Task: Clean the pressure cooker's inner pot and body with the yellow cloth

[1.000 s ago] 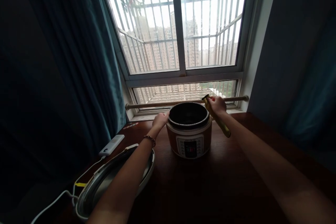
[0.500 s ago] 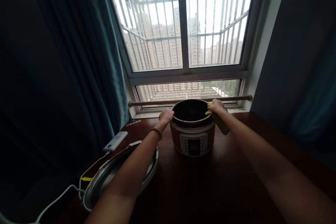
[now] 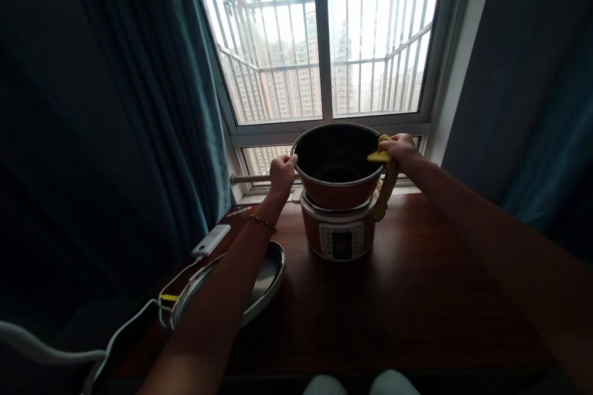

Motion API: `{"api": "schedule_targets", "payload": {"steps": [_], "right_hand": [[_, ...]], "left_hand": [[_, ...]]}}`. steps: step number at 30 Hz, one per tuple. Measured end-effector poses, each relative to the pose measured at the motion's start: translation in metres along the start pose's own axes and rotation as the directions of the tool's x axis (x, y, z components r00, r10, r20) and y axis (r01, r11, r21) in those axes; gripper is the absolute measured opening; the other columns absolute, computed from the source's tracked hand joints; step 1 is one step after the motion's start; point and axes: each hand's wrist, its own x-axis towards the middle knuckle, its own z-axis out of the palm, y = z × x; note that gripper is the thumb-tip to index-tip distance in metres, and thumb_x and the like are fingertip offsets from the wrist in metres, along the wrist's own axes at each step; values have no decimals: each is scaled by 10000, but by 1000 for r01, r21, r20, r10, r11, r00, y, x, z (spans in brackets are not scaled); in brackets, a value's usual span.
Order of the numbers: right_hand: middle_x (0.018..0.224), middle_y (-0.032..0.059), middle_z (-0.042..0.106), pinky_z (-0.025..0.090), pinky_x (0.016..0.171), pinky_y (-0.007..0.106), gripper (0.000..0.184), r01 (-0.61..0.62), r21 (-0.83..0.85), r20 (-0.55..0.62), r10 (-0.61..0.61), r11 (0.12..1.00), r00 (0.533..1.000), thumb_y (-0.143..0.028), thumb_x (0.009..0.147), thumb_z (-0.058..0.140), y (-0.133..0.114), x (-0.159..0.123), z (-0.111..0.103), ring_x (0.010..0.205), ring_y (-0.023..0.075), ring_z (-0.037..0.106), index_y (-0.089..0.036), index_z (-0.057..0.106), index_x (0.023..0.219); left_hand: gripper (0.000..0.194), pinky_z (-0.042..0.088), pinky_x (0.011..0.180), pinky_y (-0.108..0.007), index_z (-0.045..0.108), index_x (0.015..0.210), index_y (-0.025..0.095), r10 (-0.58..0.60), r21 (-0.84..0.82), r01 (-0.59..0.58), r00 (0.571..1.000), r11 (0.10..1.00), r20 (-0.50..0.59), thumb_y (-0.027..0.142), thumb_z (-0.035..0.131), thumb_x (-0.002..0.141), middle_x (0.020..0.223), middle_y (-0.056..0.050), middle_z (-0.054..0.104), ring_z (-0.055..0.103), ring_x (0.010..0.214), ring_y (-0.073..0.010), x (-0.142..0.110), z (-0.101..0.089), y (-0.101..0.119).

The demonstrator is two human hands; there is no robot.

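A dark-lined inner pot (image 3: pixel 340 191) with a reddish-brown outside is raised partly above the rice cooker (image 3: pixel 319 245), which stands on the table before the window. My left hand (image 3: pixel 282 174) pinches the pot's left rim. On the opposite rim, my right hand (image 3: pixel 402 148) grips through a yellow cloth (image 3: pixel 389 188), whose loose end hangs down beside the cooker. The pot's visible inside is dark, and its lowest part is hidden by the cooker. Under my left forearm lies a round lid (image 3: pixel 273 281), inner side up, partly covered by the arm.
The brown wooden table (image 3: pixel 417 296) reaches the window sill. At its left are a white power strip (image 3: pixel 211 241) and a white cable (image 3: pixel 125 324) with a yellow tag. A blue curtain (image 3: pixel 185 136) hangs at the left. A horizontal rail (image 3: pixel 252 179) runs behind the cooker.
Both hands have lifted the inner pot upward out of the cooker, the cloth rising with the right hand. The cooker has stayed on the table, and the view has shifted slightly.
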Motion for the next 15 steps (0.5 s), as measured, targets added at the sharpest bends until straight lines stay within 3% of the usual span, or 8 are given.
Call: {"api": "schedule_targets", "payload": {"steps": [3,7,11,15], "right_hand": [[664,-4,532,461,458,225,213,-70,20,-5,70,997,998,-134,623,646,-29,-39,-29,508,90,527,-123,534,804],[596,11,544,419,379,213,148,-162,68,58,159,984,986,-122,617,635,-40,-102,-62,462,107,514,-137,558,742],[551,5,548,392,351,206,142,-254,71,70,249,965,966,-129,597,630,-11,-158,-75,434,109,501,-156,545,708],[583,-2,574,428,406,200,197,-275,173,95,261,946,961,-106,565,612,29,-199,-81,468,106,533,-166,518,727]], "left_hand": [[242,306,485,-200,464,539,149,-13,-297,12,1000,955,-1,302,555,704,480,49,393,350,459,-57,-27,-21,28],[242,288,456,-191,465,526,148,-56,-415,79,996,907,67,289,577,686,460,55,378,326,434,-48,-76,-45,44],[240,274,445,-189,487,553,146,-121,-431,174,982,886,146,312,585,696,483,49,392,338,448,-52,-131,-59,26],[267,282,454,-190,459,556,160,-152,-388,205,975,899,162,335,595,704,505,49,385,336,472,-57,-190,-68,3]]}}
